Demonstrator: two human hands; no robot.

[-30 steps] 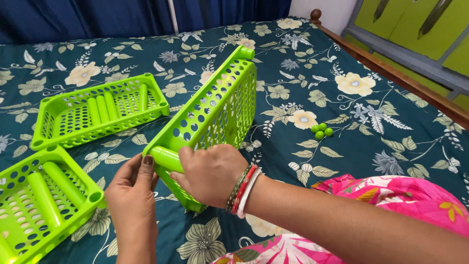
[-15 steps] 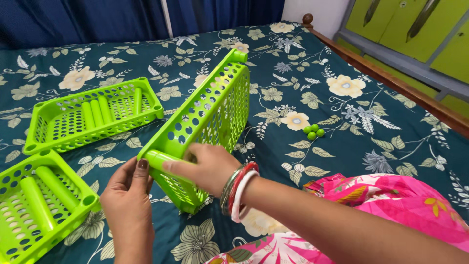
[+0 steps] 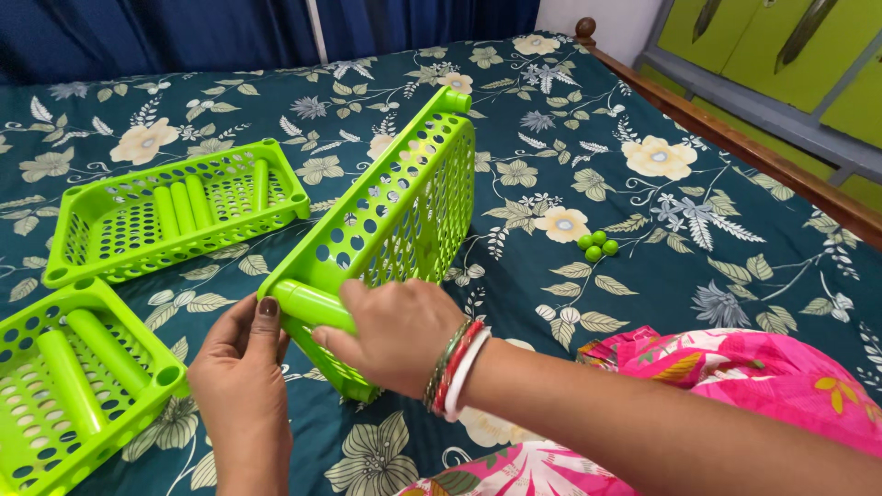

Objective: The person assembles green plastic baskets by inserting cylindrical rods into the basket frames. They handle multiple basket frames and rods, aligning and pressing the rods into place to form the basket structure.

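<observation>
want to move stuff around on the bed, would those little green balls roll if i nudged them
Probably yes: the green balls look round and smooth, so a nudge should start them. The bedsheet is soft cloth, so they likely stop soon. Being small, they seem light and easy to scatter.

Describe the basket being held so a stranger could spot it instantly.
On the floral bedspread lie three lime-green perforated baskets. The held basket is the middle one, gripped by both hands at its near corner. Unlike its flat-lying neighbours, it stands tilted on edge.
</observation>
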